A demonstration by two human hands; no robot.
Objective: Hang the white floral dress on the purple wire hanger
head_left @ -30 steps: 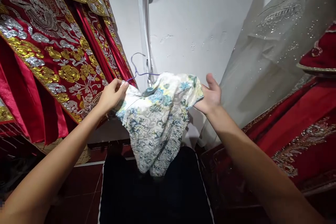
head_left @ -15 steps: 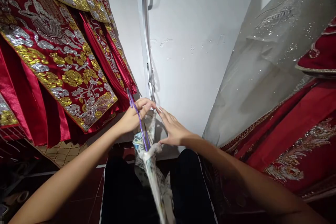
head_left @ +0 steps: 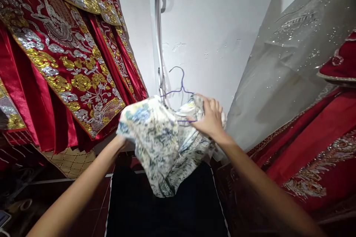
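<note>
A short floral blouse (head_left: 157, 148), white with blue, green and yellow print, hangs in front of me on a thin purple hanger (head_left: 182, 88). The hanger's hook points up, and its shoulders go inside the neckline. My right hand (head_left: 210, 118) is closed on the blouse's right shoulder, with the thumb near the hanger's lower bar. My left hand (head_left: 120, 141) goes behind the left sleeve; only the wrist shows, and its fingers are hidden by the cloth.
Red garments with gold and silver embroidery (head_left: 80, 77) hang on the left. A sheer grey-white sequined gown (head_left: 278, 63) and a red beaded garment (head_left: 314, 148) hang on the right. A narrow metal upright (head_left: 157, 26) runs along the white wall (head_left: 211, 18).
The blouse and hanger have swung from edge-on to facing me, with the front spread out. My hands have moved apart, the right onto a shoulder, the left behind a sleeve.
</note>
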